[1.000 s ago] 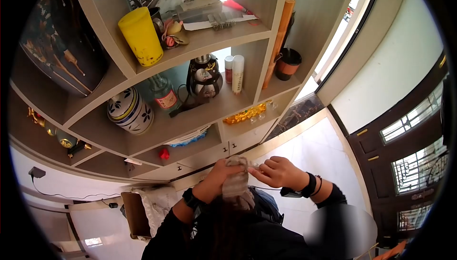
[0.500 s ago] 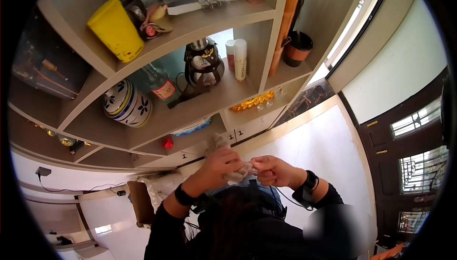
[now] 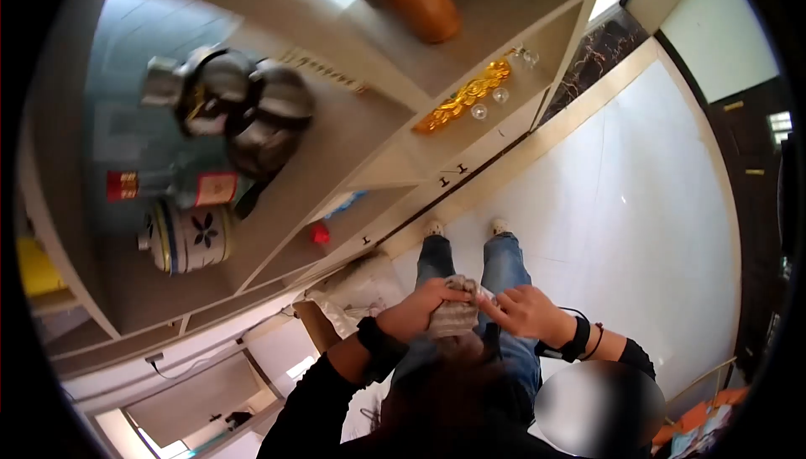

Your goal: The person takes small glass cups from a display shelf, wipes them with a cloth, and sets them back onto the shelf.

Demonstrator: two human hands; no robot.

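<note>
A crumpled grey-beige cloth (image 3: 454, 318) with faint stripes is bunched in front of my body, above my jeans. My left hand (image 3: 413, 311) is closed round its left side, with the thumb lying across the front. At the cloth's right edge, my right hand (image 3: 531, 313) has its fingers curled in, and the index finger and thumb meet the fabric there. The exact grip of the right fingertips is partly hidden. Both wrists carry black bands.
A shelf unit (image 3: 336, 199) on the left holds a coffee maker (image 3: 267, 115), a glass bottle (image 3: 180, 186), a patterned jar (image 3: 191, 236) and a gold ornament (image 3: 466, 98). An open cardboard box (image 3: 316, 325) stands on the floor at left. A dark door (image 3: 751, 144) is at right.
My view has tilted down and turned, so my legs and feet now show. The cloth hangs lower and more upright between my hands, and the right hand has shifted along its edge.
</note>
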